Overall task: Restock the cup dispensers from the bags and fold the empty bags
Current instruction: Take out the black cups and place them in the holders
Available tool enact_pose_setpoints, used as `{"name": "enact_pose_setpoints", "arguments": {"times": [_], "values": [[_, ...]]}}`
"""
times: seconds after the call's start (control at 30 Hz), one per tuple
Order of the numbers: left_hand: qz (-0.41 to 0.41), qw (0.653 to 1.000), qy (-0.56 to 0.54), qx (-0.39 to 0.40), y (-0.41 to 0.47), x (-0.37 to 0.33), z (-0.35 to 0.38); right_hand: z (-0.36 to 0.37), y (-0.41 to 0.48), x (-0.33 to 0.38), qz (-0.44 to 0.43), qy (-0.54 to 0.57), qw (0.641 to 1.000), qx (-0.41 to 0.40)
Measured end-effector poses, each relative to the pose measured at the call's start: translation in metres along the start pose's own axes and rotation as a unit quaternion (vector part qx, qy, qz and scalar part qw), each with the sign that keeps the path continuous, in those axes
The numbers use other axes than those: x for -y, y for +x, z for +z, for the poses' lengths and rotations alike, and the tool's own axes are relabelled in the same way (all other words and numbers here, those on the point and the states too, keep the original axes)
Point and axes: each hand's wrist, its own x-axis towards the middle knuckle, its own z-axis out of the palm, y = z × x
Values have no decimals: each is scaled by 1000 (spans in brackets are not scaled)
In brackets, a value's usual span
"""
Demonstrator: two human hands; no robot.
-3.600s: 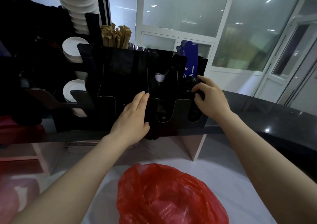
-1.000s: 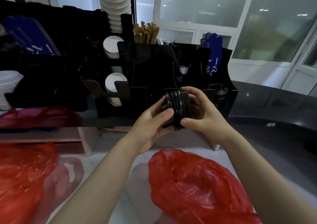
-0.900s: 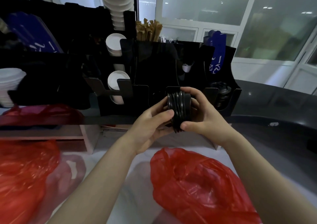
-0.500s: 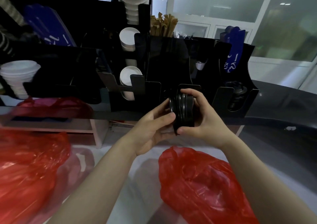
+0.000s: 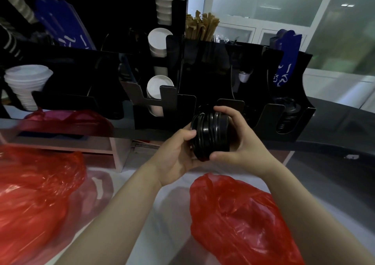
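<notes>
Hands: left hand [image 5: 176, 155] and right hand [image 5: 241, 143] are both clamped on the stack of black lids [image 5: 211, 134], with fingers and thumbs curled round its rim.
Stack position: held above the table [image 5: 174, 203], just in front of the black dispenser [image 5: 203, 65] and beyond the near red bag [image 5: 243, 220].
Long axis: horizontal, running left to right between the palms.
Key relation: the middle slot [image 5: 230, 103] lies directly beyond the stack. The lid-filled slot [image 5: 288, 114] lies far right, nearer the right hand.
Judged next move: advance the stack away from the body into a slot; its axis probably needs turning first.
Writing: white characters on the blue sleeve [image 5: 284, 69], not legible. No brand readable.
</notes>
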Motion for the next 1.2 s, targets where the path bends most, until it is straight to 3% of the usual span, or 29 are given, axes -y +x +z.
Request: {"name": "enact_pose_setpoints", "arguments": {"times": [0.27,0.53,0.9,1.2], "values": [[-5,999,-35,13,-2,-2,24,13,5,-6,-14,-60,998,-21],[67,974,202,-81,2,0,28,23,4,-5,-51,-145,987,-53],[101,971,184,-114,-1,1,23,22,4,-8,-69,-144,987,-35],[109,971,189,-96,25,-43,39,5,41,12,-122,-194,966,-119]]}}
